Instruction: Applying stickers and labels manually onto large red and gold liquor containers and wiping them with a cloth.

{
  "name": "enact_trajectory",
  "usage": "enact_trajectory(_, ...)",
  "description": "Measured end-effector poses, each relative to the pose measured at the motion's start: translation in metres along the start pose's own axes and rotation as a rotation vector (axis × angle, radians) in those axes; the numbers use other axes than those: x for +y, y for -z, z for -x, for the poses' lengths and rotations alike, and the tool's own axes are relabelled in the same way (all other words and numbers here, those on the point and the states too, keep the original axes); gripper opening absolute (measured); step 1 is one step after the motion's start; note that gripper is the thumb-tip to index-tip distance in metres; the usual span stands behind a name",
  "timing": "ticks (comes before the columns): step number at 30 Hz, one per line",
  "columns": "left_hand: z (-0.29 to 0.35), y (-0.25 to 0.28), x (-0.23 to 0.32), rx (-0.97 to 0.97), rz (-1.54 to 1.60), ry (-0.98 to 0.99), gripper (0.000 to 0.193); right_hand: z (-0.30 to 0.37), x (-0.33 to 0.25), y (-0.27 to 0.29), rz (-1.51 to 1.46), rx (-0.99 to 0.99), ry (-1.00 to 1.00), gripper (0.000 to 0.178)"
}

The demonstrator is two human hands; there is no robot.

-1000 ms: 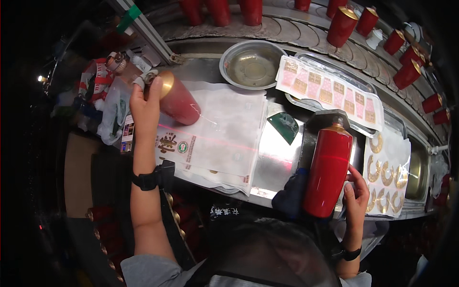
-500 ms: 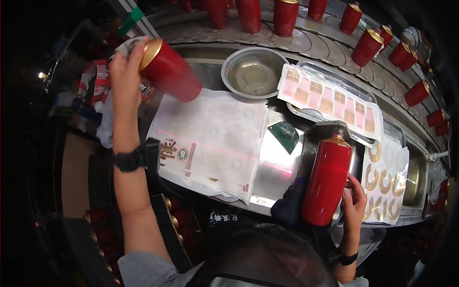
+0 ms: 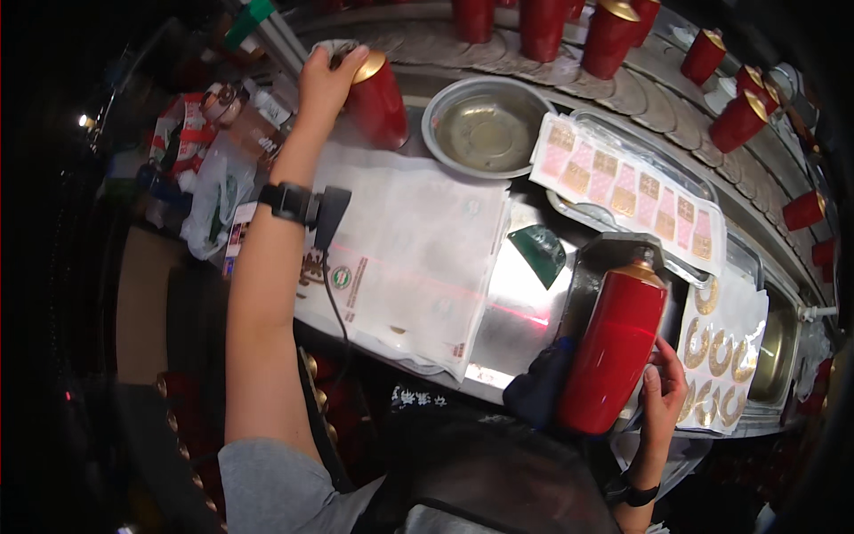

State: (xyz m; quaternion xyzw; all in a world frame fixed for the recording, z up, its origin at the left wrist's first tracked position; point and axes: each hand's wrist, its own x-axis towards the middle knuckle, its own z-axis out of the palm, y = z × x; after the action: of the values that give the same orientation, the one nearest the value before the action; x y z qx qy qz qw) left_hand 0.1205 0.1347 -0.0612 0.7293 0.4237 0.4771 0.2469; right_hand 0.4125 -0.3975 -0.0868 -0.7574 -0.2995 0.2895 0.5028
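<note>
My left hand (image 3: 327, 82) reaches to the far left and is closed on the gold neck of a red bottle (image 3: 381, 109). That bottle stands nearly upright, its base by the far edge of the white sheets (image 3: 418, 258). A small greyish thing, too hidden to name, shows at my left fingers. At the right, a second red bottle (image 3: 614, 347) with a gold shoulder lies slanted in a dark metal cradle (image 3: 583, 267). My right hand (image 3: 665, 392) has its bent fingers against that bottle's right side, near the base. A dark blue cloth (image 3: 538, 378) lies left of it.
A metal bowl of liquid (image 3: 487, 125) stands behind the sheets. A sheet of pink and gold labels (image 3: 627, 191) rests on a tray; gold ring-shaped stickers (image 3: 722, 347) lie farther right. A green scraper (image 3: 538, 252) is beside the cradle. Behind runs a conveyor (image 3: 569, 84) with several red bottles.
My left hand has carried its bottle right and away from me, from tilted to nearly upright. My right hand and its bottle have stayed about in place. Bottles on the conveyor have shifted right.
</note>
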Motion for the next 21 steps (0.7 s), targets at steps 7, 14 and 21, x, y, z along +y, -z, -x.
enact_trajectory(7, 0.038, 0.057, 0.016, -0.064, -0.074, -0.010, 0.050, -0.005, 0.002, 0.002, -0.024, -0.021, 0.007, 0.054)
enact_trajectory(14, 0.190, 0.170, 0.003, -0.272, -0.756, 0.430, 0.065, -0.009, 0.011, 0.008, -0.020, -0.029, 0.046, 0.049)
enact_trajectory(21, 0.223, 0.181, -0.042, -0.284, -0.799, 0.468, 0.087, -0.006, 0.002, -0.001, -0.030, -0.045, 0.068, 0.047)
